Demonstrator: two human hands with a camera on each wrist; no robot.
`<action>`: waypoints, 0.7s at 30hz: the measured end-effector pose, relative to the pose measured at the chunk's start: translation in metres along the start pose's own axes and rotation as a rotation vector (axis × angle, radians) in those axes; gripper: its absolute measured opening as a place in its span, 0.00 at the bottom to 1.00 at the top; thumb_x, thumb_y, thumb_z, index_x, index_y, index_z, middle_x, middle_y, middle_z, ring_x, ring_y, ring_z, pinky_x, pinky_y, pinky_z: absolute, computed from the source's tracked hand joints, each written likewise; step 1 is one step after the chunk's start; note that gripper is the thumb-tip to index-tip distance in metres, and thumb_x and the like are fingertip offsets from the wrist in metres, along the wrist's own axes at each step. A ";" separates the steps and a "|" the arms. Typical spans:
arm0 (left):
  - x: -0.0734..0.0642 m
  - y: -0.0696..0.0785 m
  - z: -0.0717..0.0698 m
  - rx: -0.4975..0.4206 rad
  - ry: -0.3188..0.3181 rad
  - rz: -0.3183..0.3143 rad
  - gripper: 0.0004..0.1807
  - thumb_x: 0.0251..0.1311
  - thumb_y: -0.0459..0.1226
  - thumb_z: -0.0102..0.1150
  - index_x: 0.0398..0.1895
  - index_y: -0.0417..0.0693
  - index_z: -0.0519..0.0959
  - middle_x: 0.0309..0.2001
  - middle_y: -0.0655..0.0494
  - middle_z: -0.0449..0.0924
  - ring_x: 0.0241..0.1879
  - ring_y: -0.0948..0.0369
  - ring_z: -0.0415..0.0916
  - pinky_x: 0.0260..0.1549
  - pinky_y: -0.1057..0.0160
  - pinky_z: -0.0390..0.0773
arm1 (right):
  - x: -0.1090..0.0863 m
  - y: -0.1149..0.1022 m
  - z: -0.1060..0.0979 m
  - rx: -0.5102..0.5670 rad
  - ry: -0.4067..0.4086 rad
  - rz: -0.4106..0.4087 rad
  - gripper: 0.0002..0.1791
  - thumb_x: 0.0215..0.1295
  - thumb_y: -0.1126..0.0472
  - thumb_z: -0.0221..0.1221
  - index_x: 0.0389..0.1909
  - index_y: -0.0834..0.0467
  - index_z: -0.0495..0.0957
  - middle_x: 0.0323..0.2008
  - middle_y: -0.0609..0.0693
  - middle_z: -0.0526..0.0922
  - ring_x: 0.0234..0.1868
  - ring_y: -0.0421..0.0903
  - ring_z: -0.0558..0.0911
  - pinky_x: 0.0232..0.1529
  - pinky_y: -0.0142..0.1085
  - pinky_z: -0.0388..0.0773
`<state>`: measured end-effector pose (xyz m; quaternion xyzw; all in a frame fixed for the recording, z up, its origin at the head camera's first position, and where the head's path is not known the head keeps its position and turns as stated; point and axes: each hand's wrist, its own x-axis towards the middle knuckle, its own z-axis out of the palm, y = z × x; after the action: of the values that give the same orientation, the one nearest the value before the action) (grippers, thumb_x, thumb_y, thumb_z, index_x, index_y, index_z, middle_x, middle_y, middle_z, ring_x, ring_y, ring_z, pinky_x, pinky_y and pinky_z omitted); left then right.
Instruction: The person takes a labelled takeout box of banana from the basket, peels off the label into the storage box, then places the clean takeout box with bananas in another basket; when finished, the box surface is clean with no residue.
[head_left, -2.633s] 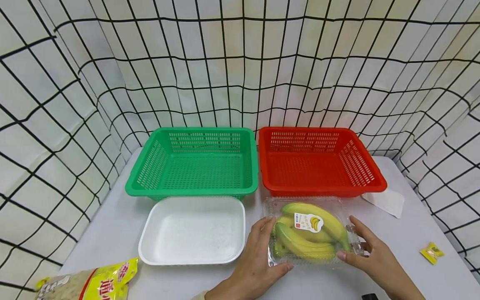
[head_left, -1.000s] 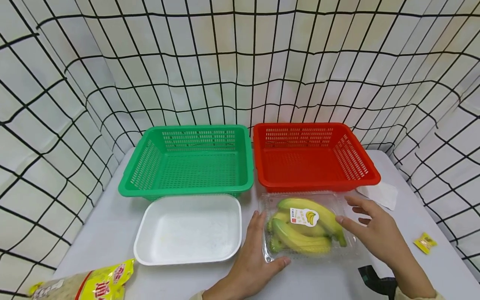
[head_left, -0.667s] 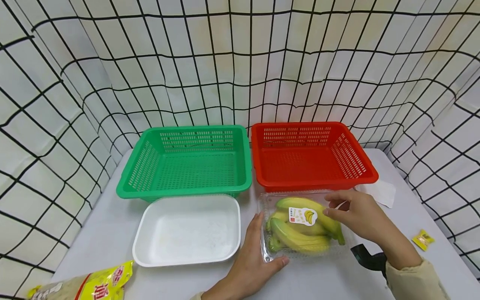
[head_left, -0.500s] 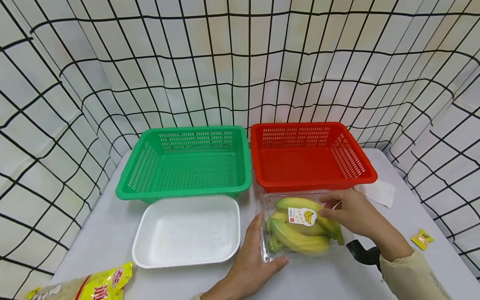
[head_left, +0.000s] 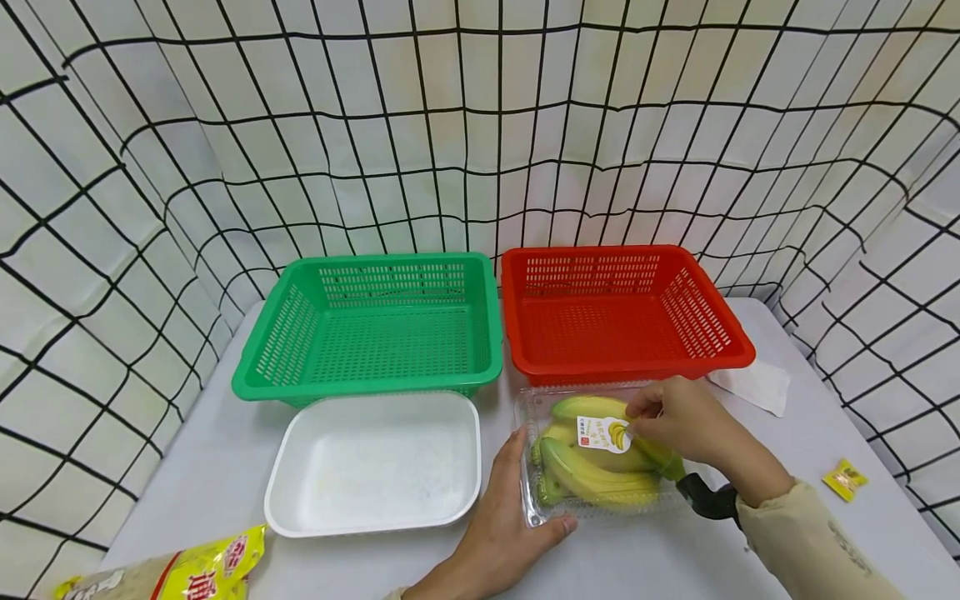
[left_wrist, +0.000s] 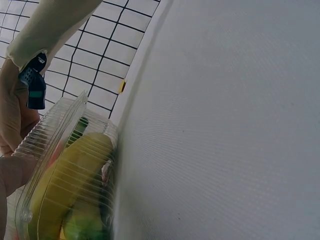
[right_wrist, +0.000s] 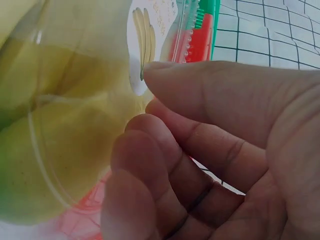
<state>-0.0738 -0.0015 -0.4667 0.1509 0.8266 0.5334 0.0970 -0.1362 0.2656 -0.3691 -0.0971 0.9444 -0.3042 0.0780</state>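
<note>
A clear plastic clamshell box [head_left: 551, 508] of bananas [head_left: 600, 475] lies on the table, with a white banana sticker [head_left: 600, 433] on its lid. My left hand [head_left: 510, 517] rests against the box's left side, fingers straight along it and thumb at the front corner. In the left wrist view the bananas [left_wrist: 75, 175] show through the ribbed wall. My right hand [head_left: 678, 421] is over the lid, with thumb and forefinger pinching at the sticker's right end. The right wrist view shows the thumb on the sticker [right_wrist: 142, 40] and the other fingers curled beneath.
Behind stand a green basket [head_left: 367, 392] and a red basket [head_left: 637, 371]. A white tray [head_left: 375, 467] is left of the box. A yellow food bag [head_left: 202, 571] lies front left, a small yellow wrapped sweet [head_left: 845, 479] and a white tissue [head_left: 757, 387] at right. Black netting surrounds the table.
The right hand has left the box's right side and come in over the lid to the sticker's right end. The left hand stays at the left side; the box has barely moved.
</note>
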 end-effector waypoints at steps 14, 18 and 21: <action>0.000 0.001 -0.001 -0.011 -0.011 -0.029 0.63 0.55 0.50 0.77 0.86 0.56 0.43 0.83 0.54 0.48 0.79 0.54 0.52 0.76 0.40 0.55 | 0.004 -0.002 0.004 0.031 -0.033 0.066 0.03 0.60 0.64 0.73 0.30 0.56 0.88 0.26 0.45 0.85 0.30 0.45 0.76 0.27 0.35 0.76; -0.001 0.000 -0.001 -0.011 -0.013 -0.030 0.63 0.55 0.51 0.77 0.86 0.56 0.42 0.83 0.53 0.48 0.79 0.54 0.52 0.76 0.40 0.55 | 0.005 -0.002 0.005 0.023 -0.034 0.077 0.04 0.60 0.65 0.72 0.28 0.55 0.87 0.26 0.45 0.85 0.29 0.45 0.75 0.27 0.36 0.75; 0.000 0.000 -0.001 -0.010 -0.012 -0.031 0.63 0.55 0.51 0.76 0.86 0.56 0.42 0.83 0.54 0.48 0.79 0.54 0.52 0.76 0.40 0.55 | 0.006 -0.002 0.006 0.027 -0.032 0.082 0.04 0.60 0.65 0.72 0.28 0.55 0.87 0.25 0.45 0.84 0.29 0.45 0.75 0.27 0.36 0.75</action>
<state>-0.0737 -0.0023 -0.4660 0.1408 0.8255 0.5352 0.1112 -0.1401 0.2591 -0.3730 -0.0622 0.9421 -0.3119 0.1066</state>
